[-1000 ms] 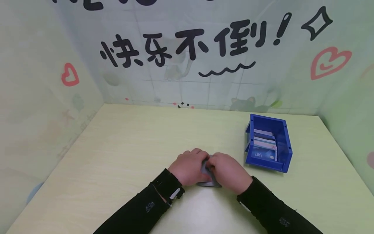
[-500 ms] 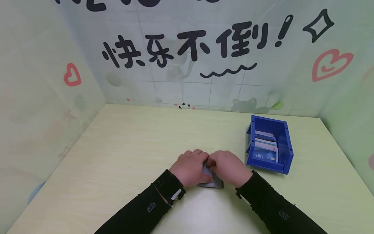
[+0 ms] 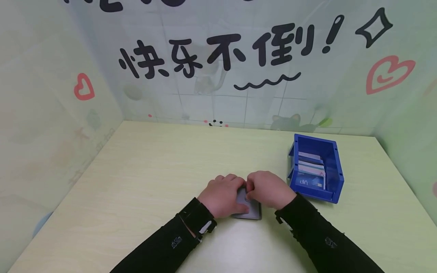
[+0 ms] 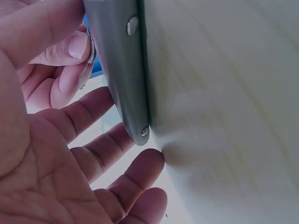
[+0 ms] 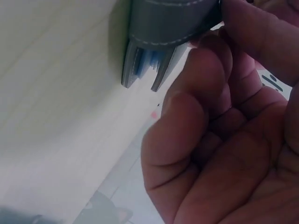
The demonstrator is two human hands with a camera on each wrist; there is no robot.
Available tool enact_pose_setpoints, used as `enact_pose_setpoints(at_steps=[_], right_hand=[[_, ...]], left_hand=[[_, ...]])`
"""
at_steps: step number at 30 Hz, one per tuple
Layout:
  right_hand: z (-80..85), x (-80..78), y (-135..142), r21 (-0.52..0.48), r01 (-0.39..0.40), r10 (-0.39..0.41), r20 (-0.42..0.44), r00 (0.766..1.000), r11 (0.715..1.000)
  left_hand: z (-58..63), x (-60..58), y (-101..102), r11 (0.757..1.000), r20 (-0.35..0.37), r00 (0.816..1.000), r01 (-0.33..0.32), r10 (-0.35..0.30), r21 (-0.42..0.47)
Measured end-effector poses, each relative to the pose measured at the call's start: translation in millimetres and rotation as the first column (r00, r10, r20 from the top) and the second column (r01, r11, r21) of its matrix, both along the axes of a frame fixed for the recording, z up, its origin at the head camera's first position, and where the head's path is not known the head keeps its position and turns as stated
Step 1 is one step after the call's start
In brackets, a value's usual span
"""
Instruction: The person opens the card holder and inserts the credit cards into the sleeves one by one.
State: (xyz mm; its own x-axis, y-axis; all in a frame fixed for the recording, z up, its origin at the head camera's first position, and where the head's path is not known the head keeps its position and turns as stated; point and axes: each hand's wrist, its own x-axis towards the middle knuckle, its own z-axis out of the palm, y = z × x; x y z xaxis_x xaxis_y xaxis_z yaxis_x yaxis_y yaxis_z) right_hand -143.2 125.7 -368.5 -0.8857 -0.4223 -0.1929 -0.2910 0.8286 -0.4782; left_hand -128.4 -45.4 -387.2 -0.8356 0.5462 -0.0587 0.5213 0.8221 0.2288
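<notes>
A small grey card holder (image 3: pixel 253 212) lies on the table between both hands. Its left side is gripped by my left hand (image 3: pixel 221 197), thumb on the cover and fingers at the far edge. In the left wrist view its spine (image 4: pixel 122 70) shows metal rivets. My right hand (image 3: pixel 270 189) pinches the end of the holder's strap (image 5: pixel 163 25) between thumb and curled fingers. White stitching edges this strap, and a metal snap (image 4: pixel 91 51) shows by the right fingers. Below the strap, the covers stand slightly apart, with blue sleeves (image 5: pixel 149 60) inside.
A blue plastic bin (image 3: pixel 336 167) holding several cards (image 3: pixel 308 179) stands to the right, near the right forearm. The pale wooden table (image 3: pixel 164 159) ends at a printed backdrop (image 3: pixel 218 106) behind and on both sides.
My right hand has shifted slightly away from me and to the right, uncovering more of the holder's cover. The left hand keeps its place on the card holder.
</notes>
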Motion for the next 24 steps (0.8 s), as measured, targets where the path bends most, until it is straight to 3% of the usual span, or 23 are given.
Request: enact_pose_setpoints(at_steps=[24], right_hand=[[0.2,-9.0,1.5,-0.017,0.009,-0.007,0.091,0.996,1.000]], left_hand=[[1.1,0.6,0.6,1.000,0.002,1.000,-0.003,0.003,0.002]])
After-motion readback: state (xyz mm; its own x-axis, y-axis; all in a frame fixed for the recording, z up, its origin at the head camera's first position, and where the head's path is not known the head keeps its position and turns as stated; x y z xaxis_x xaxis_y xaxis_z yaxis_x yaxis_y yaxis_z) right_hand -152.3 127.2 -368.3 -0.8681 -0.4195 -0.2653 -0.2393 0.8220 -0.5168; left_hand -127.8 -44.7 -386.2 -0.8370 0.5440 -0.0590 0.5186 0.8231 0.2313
